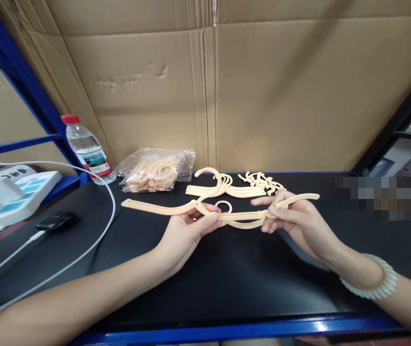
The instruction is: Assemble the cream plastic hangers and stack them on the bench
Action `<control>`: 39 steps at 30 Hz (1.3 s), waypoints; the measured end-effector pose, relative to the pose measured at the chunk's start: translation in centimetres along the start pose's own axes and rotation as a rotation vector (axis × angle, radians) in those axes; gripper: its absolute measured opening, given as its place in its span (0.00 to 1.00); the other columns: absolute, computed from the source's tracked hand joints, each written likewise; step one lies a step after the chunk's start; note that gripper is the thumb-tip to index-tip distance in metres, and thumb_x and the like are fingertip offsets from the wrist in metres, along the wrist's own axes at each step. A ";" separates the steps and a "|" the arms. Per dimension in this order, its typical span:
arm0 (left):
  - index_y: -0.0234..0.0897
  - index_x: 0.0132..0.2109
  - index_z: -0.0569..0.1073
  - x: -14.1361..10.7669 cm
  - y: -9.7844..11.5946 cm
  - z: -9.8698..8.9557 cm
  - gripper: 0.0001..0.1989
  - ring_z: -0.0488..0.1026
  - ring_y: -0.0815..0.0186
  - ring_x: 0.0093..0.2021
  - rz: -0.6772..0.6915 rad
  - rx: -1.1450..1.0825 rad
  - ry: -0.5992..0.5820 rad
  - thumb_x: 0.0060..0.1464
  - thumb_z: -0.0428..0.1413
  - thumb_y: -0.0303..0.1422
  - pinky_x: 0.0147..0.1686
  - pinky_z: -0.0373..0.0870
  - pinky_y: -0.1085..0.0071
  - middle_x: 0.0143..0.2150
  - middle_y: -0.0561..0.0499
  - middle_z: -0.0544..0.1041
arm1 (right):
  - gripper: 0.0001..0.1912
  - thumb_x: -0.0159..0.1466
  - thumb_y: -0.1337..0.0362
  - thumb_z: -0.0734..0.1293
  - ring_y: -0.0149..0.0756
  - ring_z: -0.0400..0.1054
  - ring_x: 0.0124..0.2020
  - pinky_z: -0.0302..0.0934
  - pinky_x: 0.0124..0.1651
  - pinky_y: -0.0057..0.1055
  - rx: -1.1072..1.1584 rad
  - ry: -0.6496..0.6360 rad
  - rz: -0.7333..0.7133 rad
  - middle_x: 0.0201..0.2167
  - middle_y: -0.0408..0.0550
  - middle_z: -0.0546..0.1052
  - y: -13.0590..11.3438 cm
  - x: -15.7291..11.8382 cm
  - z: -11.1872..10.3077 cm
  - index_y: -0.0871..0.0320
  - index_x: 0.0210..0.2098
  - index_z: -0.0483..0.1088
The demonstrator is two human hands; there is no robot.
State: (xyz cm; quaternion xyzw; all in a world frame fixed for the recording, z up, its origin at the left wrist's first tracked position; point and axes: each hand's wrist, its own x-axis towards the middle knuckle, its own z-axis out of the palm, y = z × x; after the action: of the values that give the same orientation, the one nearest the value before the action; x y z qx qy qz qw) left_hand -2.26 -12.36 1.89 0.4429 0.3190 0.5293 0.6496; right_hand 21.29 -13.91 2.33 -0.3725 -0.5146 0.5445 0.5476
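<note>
A beige plastic clothes hanger (158, 207) is held above the black table, its hook curving up and away. My left hand (187, 233) is closed on it, thumb and fingers pinching the right arm near the centre. My right hand (301, 221) pinches a slim curved beige piece (297, 198) at that arm's right end. Its fingers partly cover the spot where the two meet, so I cannot tell whether they are joined. Just beneath and behind lies another beige hanger (245, 225), partly hidden by the held one.
Farther back lie several stacked hangers (245, 192), a pile of small beige hooks (263, 182) and a clear bag (155, 170) of beige parts. A water bottle (92, 154), power strip (40, 192), black device (56, 220) and white cable (114, 206) are left. Cardboard (137, 96) stands behind.
</note>
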 end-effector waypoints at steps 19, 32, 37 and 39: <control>0.33 0.31 0.80 0.7 0.5 -1.0 0.06 0.75 0.69 0.43 -0.010 -0.069 0.044 0.44 0.69 0.28 0.45 0.76 0.77 0.38 0.51 0.79 | 0.15 0.56 0.51 0.74 0.30 0.63 0.22 0.59 0.26 0.29 -0.612 -0.104 -0.128 0.18 0.42 0.70 -3.3 3.2 -7.0 0.57 0.33 0.78; 0.38 0.41 0.80 2.6 3.7 -4.1 0.19 0.78 0.71 0.34 -0.006 0.271 0.042 0.38 0.72 0.30 0.35 0.76 0.80 0.35 0.53 0.80 | 0.25 0.43 0.44 0.76 0.32 0.64 0.25 0.65 0.32 0.34 -0.576 0.190 0.008 0.25 0.45 0.71 -3.8 4.4 -11.1 0.58 0.25 0.72; 0.36 0.35 0.80 3.7 4.3 -6.1 0.11 0.77 0.69 0.31 0.144 0.733 -0.074 0.42 0.69 0.34 0.32 0.73 0.78 0.31 0.52 0.81 | 0.23 0.44 0.44 0.75 0.37 0.66 0.30 0.64 0.36 0.36 -0.684 0.122 0.085 0.29 0.49 0.74 -3.5 4.8 -11.2 0.58 0.25 0.74; 0.36 0.35 0.80 4.1 4.3 -6.8 0.08 0.79 0.66 0.33 0.230 0.954 -0.161 0.47 0.66 0.35 0.34 0.74 0.75 0.33 0.50 0.81 | 0.22 0.46 0.44 0.73 0.39 0.67 0.32 0.63 0.38 0.37 -0.752 0.059 0.112 0.30 0.49 0.75 -3.2 4.9 -11.3 0.58 0.26 0.75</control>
State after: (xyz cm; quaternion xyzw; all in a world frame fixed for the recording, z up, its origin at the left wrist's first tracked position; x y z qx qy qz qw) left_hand -9.02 -6.54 3.31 0.7626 0.4233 0.3567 0.3347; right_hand 32.33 -7.77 4.06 -0.5902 -0.6415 0.3359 0.3568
